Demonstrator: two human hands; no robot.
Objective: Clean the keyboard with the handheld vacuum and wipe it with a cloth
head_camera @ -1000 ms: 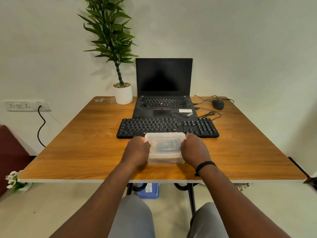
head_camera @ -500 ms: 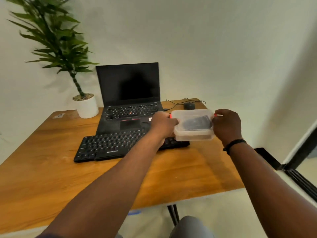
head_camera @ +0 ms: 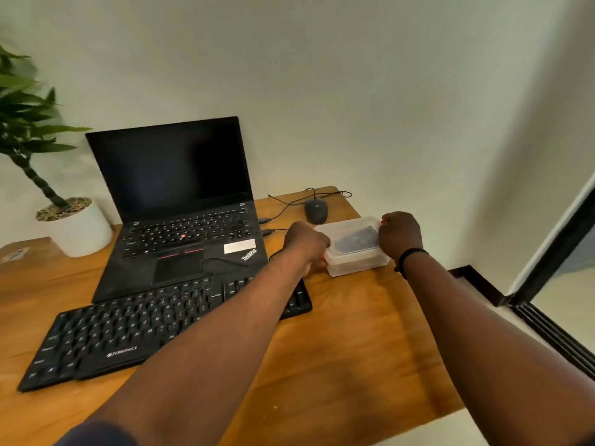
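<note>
Both hands, left [head_camera: 306,241] and right [head_camera: 400,235], grasp a lidded plastic box [head_camera: 354,252] near the table's [head_camera: 354,349] right edge, just beside the keyboard [head_camera: 135,329]; bare wood lies in front.

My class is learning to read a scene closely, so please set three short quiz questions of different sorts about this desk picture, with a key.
1. True or false: both hands grip the clear plastic container.
2. Which lies nearest the container? A) the potted plant B) the mouse C) the laptop screen
3. Fill in: the left forearm crosses over the right end of the black ______.

Key
1. True: the left hand and right hand hold its two ends.
2. B
3. keyboard
</note>
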